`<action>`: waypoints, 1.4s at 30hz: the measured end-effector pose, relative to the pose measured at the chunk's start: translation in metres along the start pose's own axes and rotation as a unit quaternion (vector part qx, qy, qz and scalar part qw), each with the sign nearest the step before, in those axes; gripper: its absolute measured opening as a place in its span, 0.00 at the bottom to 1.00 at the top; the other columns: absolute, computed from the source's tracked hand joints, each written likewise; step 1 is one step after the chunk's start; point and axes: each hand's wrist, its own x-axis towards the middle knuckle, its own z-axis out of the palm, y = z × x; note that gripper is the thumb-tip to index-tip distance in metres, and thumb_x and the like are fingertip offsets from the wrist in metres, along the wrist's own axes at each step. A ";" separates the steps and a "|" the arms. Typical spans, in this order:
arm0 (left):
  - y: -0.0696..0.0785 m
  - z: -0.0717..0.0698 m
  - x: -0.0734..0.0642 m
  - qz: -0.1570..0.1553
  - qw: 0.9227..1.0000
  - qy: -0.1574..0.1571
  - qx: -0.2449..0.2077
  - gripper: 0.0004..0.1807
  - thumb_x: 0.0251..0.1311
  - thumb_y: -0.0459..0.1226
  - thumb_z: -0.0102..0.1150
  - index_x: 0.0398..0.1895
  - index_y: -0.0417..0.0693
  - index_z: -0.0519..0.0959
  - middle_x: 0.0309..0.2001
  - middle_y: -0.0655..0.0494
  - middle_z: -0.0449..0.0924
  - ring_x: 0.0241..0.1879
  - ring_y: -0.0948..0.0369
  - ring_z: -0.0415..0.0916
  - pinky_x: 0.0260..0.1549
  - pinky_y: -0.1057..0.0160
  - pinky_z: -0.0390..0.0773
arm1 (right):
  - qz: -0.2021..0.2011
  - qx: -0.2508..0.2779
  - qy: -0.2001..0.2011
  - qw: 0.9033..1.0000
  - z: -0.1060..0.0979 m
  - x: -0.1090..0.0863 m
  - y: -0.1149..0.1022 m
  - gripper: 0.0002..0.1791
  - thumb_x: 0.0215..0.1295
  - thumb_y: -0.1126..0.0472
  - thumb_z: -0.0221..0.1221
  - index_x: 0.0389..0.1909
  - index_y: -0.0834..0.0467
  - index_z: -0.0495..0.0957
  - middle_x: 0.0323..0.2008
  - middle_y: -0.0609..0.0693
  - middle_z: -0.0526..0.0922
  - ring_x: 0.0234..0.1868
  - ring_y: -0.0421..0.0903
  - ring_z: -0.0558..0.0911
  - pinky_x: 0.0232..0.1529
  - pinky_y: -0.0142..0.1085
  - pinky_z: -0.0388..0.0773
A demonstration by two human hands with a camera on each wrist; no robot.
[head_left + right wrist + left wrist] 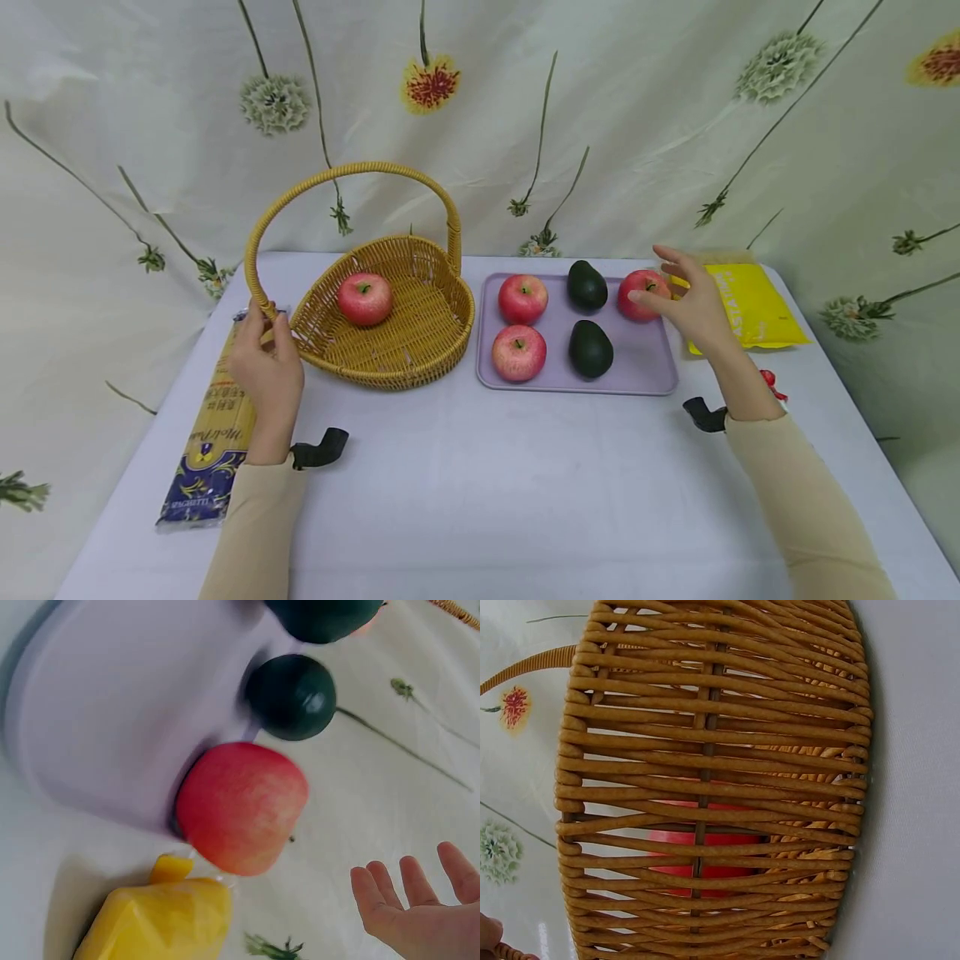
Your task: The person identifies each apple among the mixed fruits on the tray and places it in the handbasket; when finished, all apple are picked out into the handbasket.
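Observation:
My left hand (267, 360) pinches the lower left end of the arched handle of a woven wicker basket (390, 379). One red apple (365, 299) lies inside it, and shows through the weave in the left wrist view. On the right, my right hand (693, 304) is held over the back right corner of a lilac tray (637, 367), fingers spread and holding nothing. Close by its thumb lies a red apple (637, 293), which the right wrist view shows apart from the fingers. Two more apples (522, 299) and two dark green avocados (590, 349) share the tray.
A spaghetti packet (206, 450) lies left of the basket, partly under my left arm. Behind my right hand is a yellow packet (757, 308). A small red item (771, 381) peeks out beside my right wrist. Flowered cloth (600, 125) hangs behind the table.

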 end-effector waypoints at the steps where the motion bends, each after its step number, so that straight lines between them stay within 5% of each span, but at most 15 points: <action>1: 0.000 0.000 0.000 0.000 1.000 0.000 0.000 0.22 0.72 0.42 0.49 0.64 0.43 0.74 0.55 0.45 0.81 0.52 0.54 0.80 0.39 0.87 0.67 | 0.003 -0.003 0.003 1.000 -0.002 0.002 0.002 0.42 0.59 0.54 0.67 0.74 0.51 0.60 0.73 0.54 0.60 0.71 0.58 0.61 0.70 0.55 0.62; 21: 0.002 -0.001 -0.001 -0.009 1.000 -0.003 -0.003 0.22 0.72 0.43 0.50 0.66 0.50 0.73 0.55 0.51 0.81 0.52 0.57 0.80 0.43 0.74 0.78 | 0.084 -0.006 -0.009 0.996 -0.010 0.021 0.031 0.50 0.61 0.53 0.66 0.78 0.49 0.46 0.78 0.55 0.48 0.76 0.60 0.52 0.69 0.58 0.61; 28: 0.001 0.000 0.000 -0.009 1.000 -0.005 0.008 0.23 0.72 0.43 0.49 0.67 0.49 0.72 0.56 0.50 0.81 0.53 0.56 0.79 0.47 0.63 0.82 | 0.103 0.017 -0.018 0.994 -0.008 0.025 0.037 0.50 0.63 0.55 0.65 0.78 0.50 0.44 0.78 0.56 0.46 0.76 0.60 0.50 0.70 0.56 0.60; 39: -0.001 0.000 0.000 -0.015 1.000 -0.006 0.002 0.23 0.72 0.43 0.49 0.68 0.50 0.71 0.57 0.50 0.80 0.53 0.56 0.79 0.49 0.58 0.82 | 0.121 0.029 -0.020 0.992 -0.001 0.029 0.044 0.50 0.63 0.56 0.65 0.78 0.51 0.44 0.78 0.56 0.46 0.76 0.60 0.51 0.71 0.54 0.59; 42: -0.002 0.000 0.000 -0.014 1.000 -0.006 0.004 0.23 0.72 0.44 0.49 0.68 0.50 0.71 0.57 0.51 0.80 0.53 0.56 0.79 0.48 0.63 0.81 | 0.125 0.028 -0.021 0.992 0.000 0.029 0.047 0.50 0.62 0.55 0.65 0.78 0.50 0.45 0.78 0.57 0.47 0.76 0.60 0.52 0.71 0.54 0.59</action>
